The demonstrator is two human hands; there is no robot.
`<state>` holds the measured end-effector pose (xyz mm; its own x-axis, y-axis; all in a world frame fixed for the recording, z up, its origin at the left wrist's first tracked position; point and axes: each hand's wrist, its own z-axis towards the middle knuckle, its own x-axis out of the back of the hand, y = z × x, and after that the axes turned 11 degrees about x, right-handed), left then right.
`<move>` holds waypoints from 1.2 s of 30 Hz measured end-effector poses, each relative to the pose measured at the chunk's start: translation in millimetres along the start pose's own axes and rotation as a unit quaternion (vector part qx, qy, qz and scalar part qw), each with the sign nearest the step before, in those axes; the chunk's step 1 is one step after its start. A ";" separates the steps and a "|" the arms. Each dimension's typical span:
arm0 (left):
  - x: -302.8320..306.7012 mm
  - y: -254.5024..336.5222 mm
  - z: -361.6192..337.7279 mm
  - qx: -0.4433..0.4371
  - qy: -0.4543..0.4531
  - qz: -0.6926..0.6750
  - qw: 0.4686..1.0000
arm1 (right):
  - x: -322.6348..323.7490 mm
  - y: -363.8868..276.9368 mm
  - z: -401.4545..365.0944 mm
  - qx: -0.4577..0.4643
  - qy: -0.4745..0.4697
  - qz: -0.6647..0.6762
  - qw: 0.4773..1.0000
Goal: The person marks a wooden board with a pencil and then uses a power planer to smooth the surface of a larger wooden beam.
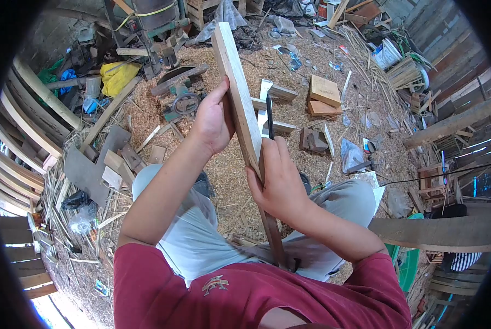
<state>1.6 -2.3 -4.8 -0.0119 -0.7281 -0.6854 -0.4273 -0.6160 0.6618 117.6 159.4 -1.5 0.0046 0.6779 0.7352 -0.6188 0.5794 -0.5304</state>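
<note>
A long, pale wooden bar (235,88) slants up and away from my lap, its far end raised over the floor. My left hand (214,118) is closed on the bar's left side, with the thumb along its edge. Lower down, my right hand (278,175) wraps the bar, thumb across it. From the top of the right fingers rises a slim black stick (270,115), shaped like a pen. Beyond it, a pale wooden piece (264,101) lies near short wooden offcuts (284,93). The bar's lower end reaches down between my legs.
Wood shavings (229,181) cover the floor. Ahead on the left stands a metal tool with a round wheel (185,104). Wood blocks (325,90) and a dark block (314,140) lie to the right. Curved wooden pieces (31,131) line the left; a wide plank (443,233) stands at right.
</note>
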 end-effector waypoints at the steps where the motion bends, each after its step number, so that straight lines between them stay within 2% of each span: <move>1: 0.1 -0.4 0.1 -0.002 -0.002 0.001 1.000 | -0.2 -0.3 -0.3 0.000 0.001 0.003 1.000; 22: 1.9 -1.9 2.2 -0.015 0.007 0.020 1.000 | -3.3 3.5 -1.4 0.000 0.010 0.014 1.000; 25: -2.9 -2.0 -1.8 -0.030 -0.010 0.020 0.999 | -3.1 4.1 -1.3 -0.012 0.001 0.023 1.000; 28: -4.6 -11.5 -1.7 -0.074 0.049 0.121 0.989 | -3.0 3.8 -1.3 -0.002 0.007 0.019 1.000; 31: -1.6 -13.5 1.5 -0.098 0.059 0.126 0.985 | -3.8 4.5 -1.0 0.008 0.012 0.020 1.000; 36: 5.4 -17.1 9.3 -0.117 0.035 0.142 0.982 | -2.7 3.0 -0.5 0.001 0.014 0.035 0.999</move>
<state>0.4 7.1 -22.6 -0.0352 -0.8941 -0.4465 -0.1962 -0.4319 0.8803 116.2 159.5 -5.4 -0.0172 0.7287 0.6846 -0.6206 0.5290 -0.5787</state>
